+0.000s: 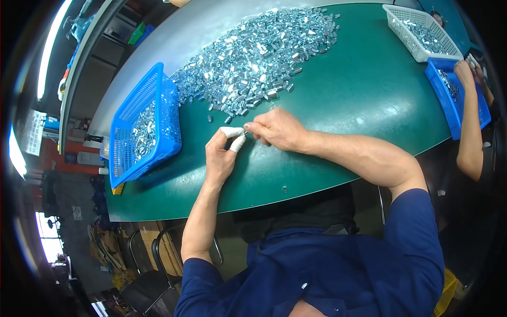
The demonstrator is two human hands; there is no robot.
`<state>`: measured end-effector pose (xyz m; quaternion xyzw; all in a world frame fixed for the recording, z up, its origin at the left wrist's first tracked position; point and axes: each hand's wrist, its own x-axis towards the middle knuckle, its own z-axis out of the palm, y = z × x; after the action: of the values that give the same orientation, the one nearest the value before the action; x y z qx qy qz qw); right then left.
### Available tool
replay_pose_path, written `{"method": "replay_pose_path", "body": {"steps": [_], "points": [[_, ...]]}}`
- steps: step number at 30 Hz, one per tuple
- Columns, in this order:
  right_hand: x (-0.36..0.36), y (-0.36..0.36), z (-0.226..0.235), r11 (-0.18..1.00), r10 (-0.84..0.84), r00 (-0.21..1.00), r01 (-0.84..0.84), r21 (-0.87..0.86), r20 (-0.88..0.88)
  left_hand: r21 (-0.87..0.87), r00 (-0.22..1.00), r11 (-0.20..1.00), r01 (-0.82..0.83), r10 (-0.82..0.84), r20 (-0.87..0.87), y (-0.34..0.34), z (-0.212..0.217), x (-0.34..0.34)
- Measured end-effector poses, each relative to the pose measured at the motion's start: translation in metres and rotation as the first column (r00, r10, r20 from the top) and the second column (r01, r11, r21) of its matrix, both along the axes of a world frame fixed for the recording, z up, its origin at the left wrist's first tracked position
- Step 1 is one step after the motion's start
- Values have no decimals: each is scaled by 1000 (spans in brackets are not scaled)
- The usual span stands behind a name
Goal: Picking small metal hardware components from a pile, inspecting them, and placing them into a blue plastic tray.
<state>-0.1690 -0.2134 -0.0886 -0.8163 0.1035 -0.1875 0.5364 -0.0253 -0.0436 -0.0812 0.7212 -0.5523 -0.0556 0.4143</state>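
Metal clip, tiny and shiny [245, 132], is pinched shut between left hand [221, 153] and right hand [277, 129], so it could slip onto the green desk [338, 105], I reckon.

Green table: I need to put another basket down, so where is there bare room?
The green table is bare between the pile of metal parts and the white basket, and along the near edge below both hands. It is crowded where the pile meets the blue basket on the left, and by the co-worker's blue tray.
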Motion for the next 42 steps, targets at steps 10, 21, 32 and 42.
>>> {"method": "replay_pose_path", "body": {"steps": [10, 21, 32, 42], "points": [[2, 2, -11, 985, -90, 964, 124, -120, 251, -28, 998, 999, -38, 37, -57, -1, -3, -3], [5, 5, -17, 964, -168, 973, 196, -179, 159, -96, 988, 995, 1, 14, 151, -3, -1, -6], [8, -3, -10, 968, -219, 965, 196, 159, 147, -236, 674, 922, -308, 386, 629, 50, 95, 84], [6, 0, -12, 975, -191, 974, 174, 138, 122, 105, 738, 923, -371, 224, 637, 0, 31, 81]]}}
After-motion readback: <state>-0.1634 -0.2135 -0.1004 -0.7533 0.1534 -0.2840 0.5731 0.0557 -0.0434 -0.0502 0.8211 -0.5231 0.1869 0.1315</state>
